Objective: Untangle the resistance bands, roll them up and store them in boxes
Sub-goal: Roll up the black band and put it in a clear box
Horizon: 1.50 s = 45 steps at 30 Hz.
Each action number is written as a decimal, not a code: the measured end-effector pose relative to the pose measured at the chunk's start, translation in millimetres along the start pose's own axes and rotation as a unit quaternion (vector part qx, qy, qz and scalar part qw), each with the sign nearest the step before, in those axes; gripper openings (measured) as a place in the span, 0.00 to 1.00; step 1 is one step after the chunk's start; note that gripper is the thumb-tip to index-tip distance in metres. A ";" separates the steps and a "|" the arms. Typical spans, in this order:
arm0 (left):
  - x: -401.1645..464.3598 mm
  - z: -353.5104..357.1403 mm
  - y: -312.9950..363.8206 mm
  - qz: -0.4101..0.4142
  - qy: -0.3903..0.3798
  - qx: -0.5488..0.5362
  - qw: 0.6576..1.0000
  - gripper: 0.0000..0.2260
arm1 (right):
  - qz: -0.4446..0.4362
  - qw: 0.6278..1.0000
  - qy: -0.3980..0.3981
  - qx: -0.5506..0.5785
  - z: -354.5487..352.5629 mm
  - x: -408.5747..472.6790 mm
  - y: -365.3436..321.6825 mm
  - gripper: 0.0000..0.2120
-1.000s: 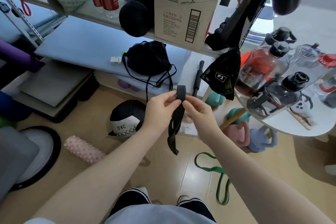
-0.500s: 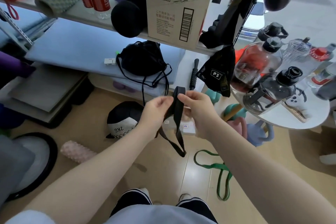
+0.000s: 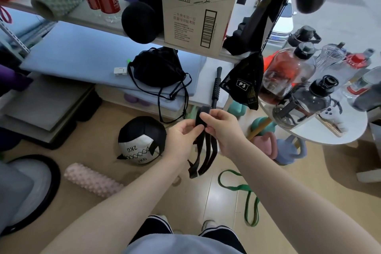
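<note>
A black resistance band (image 3: 203,150) is folded over at its top, and its loops hang down between my hands. My left hand (image 3: 182,136) pinches the band from the left, just under the fold. My right hand (image 3: 221,128) pinches the folded top from the right with thumb and fingers. A green resistance band (image 3: 245,192) lies loose on the wooden floor below my right forearm. An open cardboard box (image 3: 198,16) stands on the upper shelf, with black and yellow straps inside it.
A 2KG medicine ball (image 3: 140,140) and a pink foam roller (image 3: 92,180) lie on the floor at left. A round white table (image 3: 329,130) with several bottles stands at right, kettlebells (image 3: 286,148) beneath it. A black drawstring bag (image 3: 158,68) sits on the blue mat.
The band has been folded further, so more loops hang side by side and its tail is shorter. Both hands have stayed close together in front of the shelf.
</note>
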State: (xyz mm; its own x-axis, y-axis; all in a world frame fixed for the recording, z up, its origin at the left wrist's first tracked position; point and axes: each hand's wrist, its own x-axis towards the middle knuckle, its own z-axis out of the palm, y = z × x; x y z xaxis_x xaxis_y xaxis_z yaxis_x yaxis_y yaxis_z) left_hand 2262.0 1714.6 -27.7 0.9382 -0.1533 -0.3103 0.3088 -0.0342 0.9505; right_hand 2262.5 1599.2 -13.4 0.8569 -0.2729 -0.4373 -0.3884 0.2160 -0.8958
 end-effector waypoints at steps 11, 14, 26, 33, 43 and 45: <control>22.5 8.5 40.3 -0.050 -0.031 -0.088 0.994 0.07 | -0.135 0.974 -0.038 -0.179 -26.8 -22.5 38.4 0.10; 25.9 7.5 45.9 -0.050 -0.032 -0.103 0.993 0.04 | -0.137 0.981 -0.011 -0.136 -19.6 -20.7 29.4 0.08; -2.2 -18.6 -6.3 -0.010 -0.016 0.015 1.000 0.09 | 0.014 0.999 -0.010 0.034 2.5 -7.0 1.8 0.08; 3.9 -19.4 -8.2 -0.029 0.028 -0.025 0.999 0.08 | 0.062 0.994 -0.008 0.092 16.2 -6.5 2.6 0.03; -3.0 -34.3 -6.2 -0.022 -0.066 -0.015 0.997 0.08 | 0.041 0.999 -0.029 0.020 15.4 2.5 -0.1 0.02; 0.7 -35.1 -3.3 -0.006 -0.049 0.022 0.999 0.08 | 0.035 0.999 -0.032 -0.008 17.5 5.4 -0.4 0.08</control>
State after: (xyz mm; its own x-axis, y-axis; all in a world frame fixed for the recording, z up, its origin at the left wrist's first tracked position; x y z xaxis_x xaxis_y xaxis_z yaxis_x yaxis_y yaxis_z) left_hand 2267.2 1749.3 -31.6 0.9139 -0.2483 -0.3211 0.3110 -0.0800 0.9470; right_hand 2273.2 1614.1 -14.0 0.8477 -0.1965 -0.4927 -0.4523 0.2176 -0.8649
